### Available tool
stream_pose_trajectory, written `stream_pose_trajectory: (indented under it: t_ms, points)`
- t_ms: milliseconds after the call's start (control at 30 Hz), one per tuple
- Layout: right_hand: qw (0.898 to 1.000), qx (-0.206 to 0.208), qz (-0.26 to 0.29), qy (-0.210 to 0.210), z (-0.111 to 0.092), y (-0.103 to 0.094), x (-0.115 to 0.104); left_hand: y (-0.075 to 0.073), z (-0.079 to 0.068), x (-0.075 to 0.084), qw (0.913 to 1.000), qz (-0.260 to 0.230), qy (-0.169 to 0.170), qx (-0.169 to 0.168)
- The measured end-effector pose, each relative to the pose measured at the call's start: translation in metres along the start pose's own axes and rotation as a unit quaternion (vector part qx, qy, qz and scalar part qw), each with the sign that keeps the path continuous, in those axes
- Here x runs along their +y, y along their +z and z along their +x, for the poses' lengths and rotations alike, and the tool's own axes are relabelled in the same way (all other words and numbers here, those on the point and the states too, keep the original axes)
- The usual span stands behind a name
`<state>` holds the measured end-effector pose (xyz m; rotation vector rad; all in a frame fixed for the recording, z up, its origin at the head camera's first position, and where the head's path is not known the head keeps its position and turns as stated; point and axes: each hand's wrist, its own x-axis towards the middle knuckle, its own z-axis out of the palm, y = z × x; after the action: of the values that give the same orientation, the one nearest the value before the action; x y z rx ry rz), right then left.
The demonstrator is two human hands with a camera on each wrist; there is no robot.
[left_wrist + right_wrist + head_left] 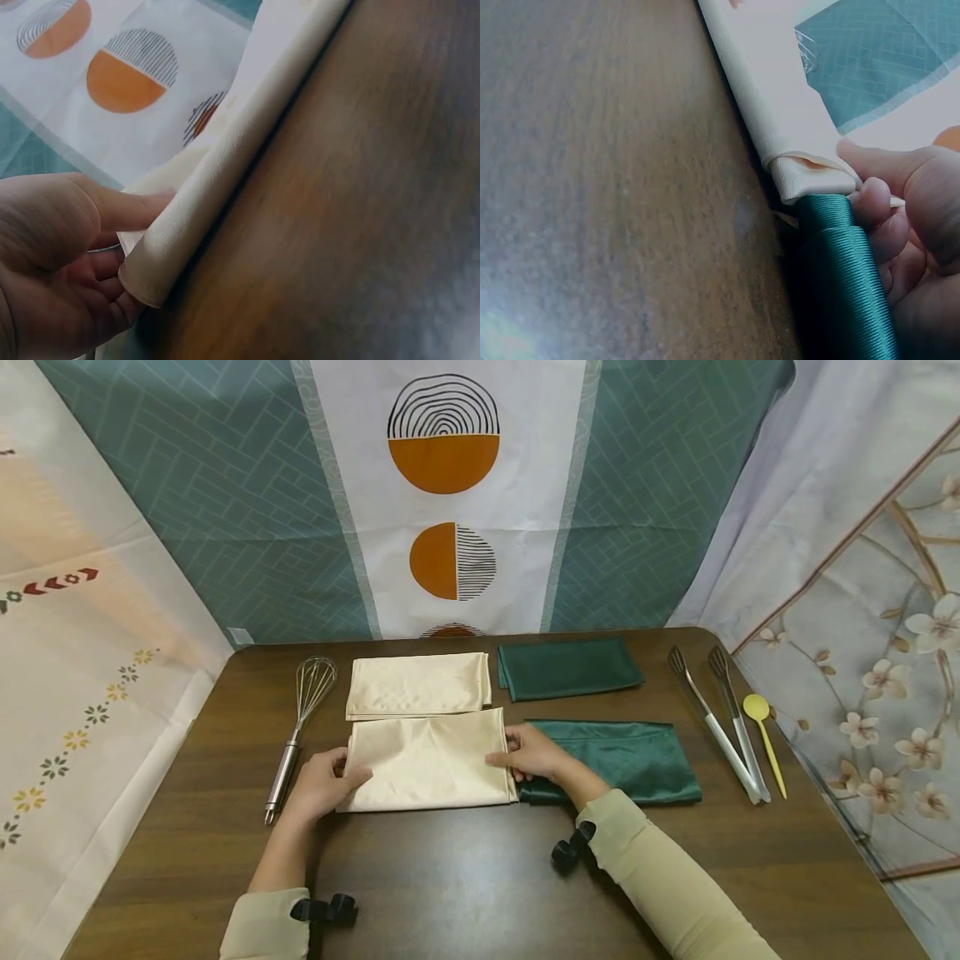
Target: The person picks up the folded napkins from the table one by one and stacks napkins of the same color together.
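A folded cream cloth (431, 764) lies at the middle of the table, between both hands. My left hand (322, 785) pinches its left edge; in the left wrist view the thumb lies on top and the curled fingers (105, 281) are under the fold. At the opposite edge my right hand (536, 753) pinches the cloth, thumb on top, fingers tucked beneath. Beside that hand, a folded dark green cloth (637, 764) sits partly under my wrist, and its rounded fold (840, 277) meets the cream cloth's end in the right wrist view.
Behind are a second folded cream cloth (420, 685) and a second green cloth (570, 668). A whisk (292, 735) lies left of my left hand. Two metal forks (716, 727) with pale handles and a yellow spoon (765, 739) lie on the right of the wooden table (465, 893).
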<state>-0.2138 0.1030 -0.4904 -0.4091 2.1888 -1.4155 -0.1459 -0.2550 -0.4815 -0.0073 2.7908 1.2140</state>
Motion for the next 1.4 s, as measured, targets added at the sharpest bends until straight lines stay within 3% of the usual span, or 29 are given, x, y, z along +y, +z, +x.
stream_pose_trajectory:
  t_ms: [233, 467, 867, 1133, 1400]
  points:
    - [1.0, 0.009, -0.016, -0.005, 0.001, 0.001, 0.001, 0.001, 0.0, 0.001, 0.9999, -0.004, -0.011, -0.009]
    - [1.0, -0.016, -0.023, 0.001, -0.002, 0.002, 0.001, 0.002, -0.003, 0.001, 0.9996, -0.01, -0.009, -0.025]
    - [0.999, 0.001, 0.009, -0.036, -0.005, 0.004, 0.007, 0.006, -0.003, 0.004, 0.9989, -0.042, -0.018, -0.006]
    - [0.999, 0.004, 0.011, -0.051, -0.005, 0.006, 0.01, 0.006, -0.006, 0.003, 0.995, -0.095, -0.019, 0.025]
    - [0.998, 0.0, 0.025, -0.058, -0.006, 0.002, 0.007, 0.004, 0.0, 0.002, 0.9809, -0.185, -0.041, 0.044]
